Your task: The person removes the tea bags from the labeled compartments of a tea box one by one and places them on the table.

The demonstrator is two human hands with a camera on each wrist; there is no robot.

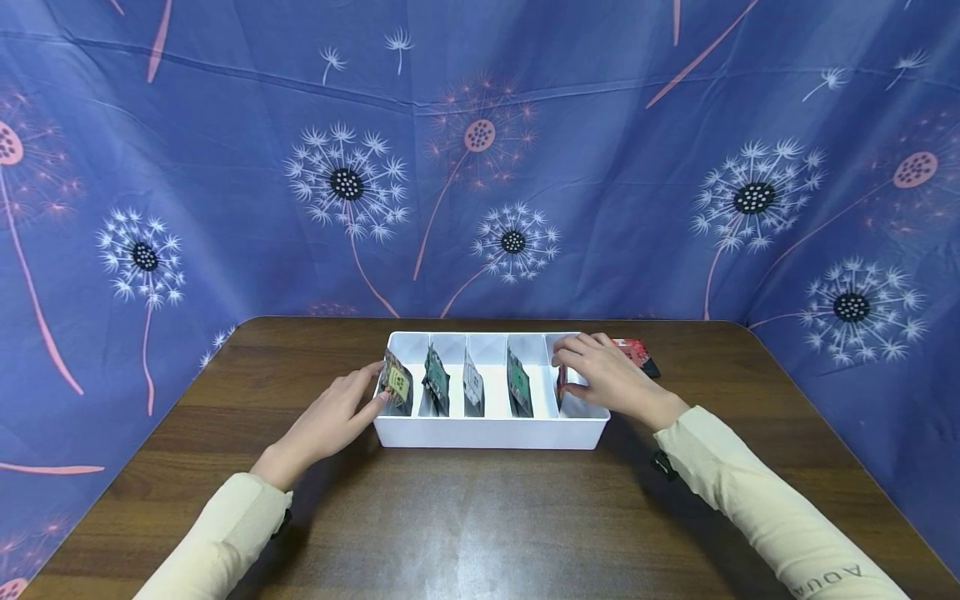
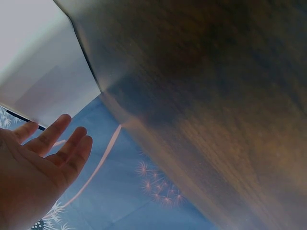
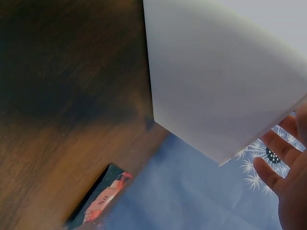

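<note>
A white divided box (image 1: pixel 491 433) stands on the table with one small flat packet leaning in each of its several compartments. At its left end my left hand (image 1: pixel 330 421) touches the rim, fingers loosely extended, thumb beside a packet with a yellow label (image 1: pixel 398 383). My right hand (image 1: pixel 607 377) reaches over the right end and pinches a narrow red packet (image 1: pixel 561 383) between fingers and thumb in the rightmost compartment. Between them stand a dark green packet (image 1: pixel 437 383), a pale grey packet (image 1: pixel 472 387) and a green packet (image 1: pixel 519 387).
Behind my right hand, a red and black packet (image 1: pixel 634 352) lies on the brown wooden table (image 1: pixel 480 508). A blue cloth with dandelion prints (image 1: pixel 600 167) hangs along the table's far edge and sides.
</note>
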